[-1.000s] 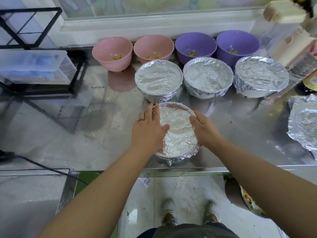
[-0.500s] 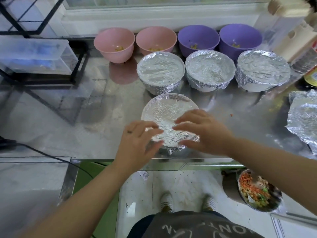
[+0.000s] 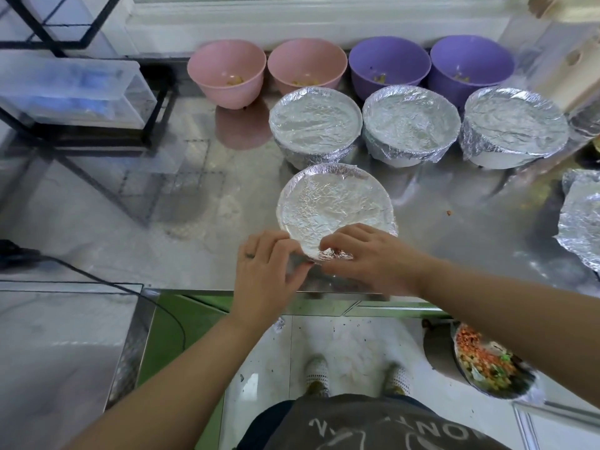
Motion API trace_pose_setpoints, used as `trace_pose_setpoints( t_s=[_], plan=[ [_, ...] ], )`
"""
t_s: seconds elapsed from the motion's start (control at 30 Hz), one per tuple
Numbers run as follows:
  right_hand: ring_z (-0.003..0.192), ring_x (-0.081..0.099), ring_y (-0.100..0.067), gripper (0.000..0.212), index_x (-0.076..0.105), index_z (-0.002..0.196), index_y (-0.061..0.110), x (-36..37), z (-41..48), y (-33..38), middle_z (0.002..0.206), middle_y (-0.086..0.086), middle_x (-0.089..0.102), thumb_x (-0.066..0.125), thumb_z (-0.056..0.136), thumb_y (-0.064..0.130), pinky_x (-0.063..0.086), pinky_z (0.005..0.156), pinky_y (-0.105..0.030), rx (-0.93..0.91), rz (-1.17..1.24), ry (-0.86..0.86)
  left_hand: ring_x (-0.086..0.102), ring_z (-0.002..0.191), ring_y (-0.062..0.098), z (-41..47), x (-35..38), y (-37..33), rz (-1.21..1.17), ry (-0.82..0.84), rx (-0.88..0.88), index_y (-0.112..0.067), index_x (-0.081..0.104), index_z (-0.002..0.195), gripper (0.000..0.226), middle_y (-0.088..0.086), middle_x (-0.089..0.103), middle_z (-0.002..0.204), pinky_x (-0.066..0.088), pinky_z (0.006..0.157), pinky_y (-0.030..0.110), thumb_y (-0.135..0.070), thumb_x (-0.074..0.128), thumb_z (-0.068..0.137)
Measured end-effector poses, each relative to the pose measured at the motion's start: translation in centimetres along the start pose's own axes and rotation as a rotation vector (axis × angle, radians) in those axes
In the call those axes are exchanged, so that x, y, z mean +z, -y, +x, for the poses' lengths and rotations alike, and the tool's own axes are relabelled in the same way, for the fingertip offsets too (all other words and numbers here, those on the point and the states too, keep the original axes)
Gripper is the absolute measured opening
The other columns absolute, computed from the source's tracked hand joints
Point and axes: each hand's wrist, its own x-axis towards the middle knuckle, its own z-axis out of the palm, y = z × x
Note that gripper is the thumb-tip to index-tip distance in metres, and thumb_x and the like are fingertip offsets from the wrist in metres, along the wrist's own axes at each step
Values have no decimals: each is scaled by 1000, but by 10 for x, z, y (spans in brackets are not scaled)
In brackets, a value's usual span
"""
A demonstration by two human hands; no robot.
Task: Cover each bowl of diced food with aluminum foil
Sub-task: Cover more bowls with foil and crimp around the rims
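My left hand and right hand pinch foil onto the 4th bowl at its near rim. 3 covered bowls stand behind it, and 4 open bowls are left.

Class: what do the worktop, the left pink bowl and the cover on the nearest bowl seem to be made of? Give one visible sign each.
The left pink bowl: probably plastic, smooth and matte, evenly coloured. The worktop: likely stainless steel, shiny; it mirrors that bowl. The cover on the nearest bowl: aluminium foil, bright, finely crinkled, crimped over the rim.
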Motion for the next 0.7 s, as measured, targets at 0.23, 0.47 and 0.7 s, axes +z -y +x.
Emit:
trace_pose_setpoints(
  t_s=[0.23, 0.47, 0.7],
  plan=[
    [102, 55, -28, 24, 67, 116, 16, -5, 5, 1, 112, -8, 58, 64, 96, 29, 49, 90, -40, 23, 125, 28, 61, 95, -3, -32, 16, -50, -424, 320, -592, -33, 53, 105, 29, -16, 61, 102, 51, 78, 13, -35, 76, 88],
    [99, 55, -28, 35, 67, 120, 14, -7, 10, 3, 110, -8, 58, 69, 86, 9, 50, 89, -39, 49, 187, 63, 69, 92, -1, -17, 35, -74, -656, 90, -826, -19, 55, 109, 28, -9, 71, 100, 53, 78, 12, -18, 75, 91],
    [98, 55, -29, 37, 68, 121, 13, -9, 12, 4, 109, -7, 60, 36, 103, 18, 50, 88, -39, 59, 214, 56, 68, 84, 7, -24, 39, -62, -529, 21, -740, -22, 69, 100, 5, -10, 71, 88, 57, 79, 26, -23, 70, 96]
  ],
)
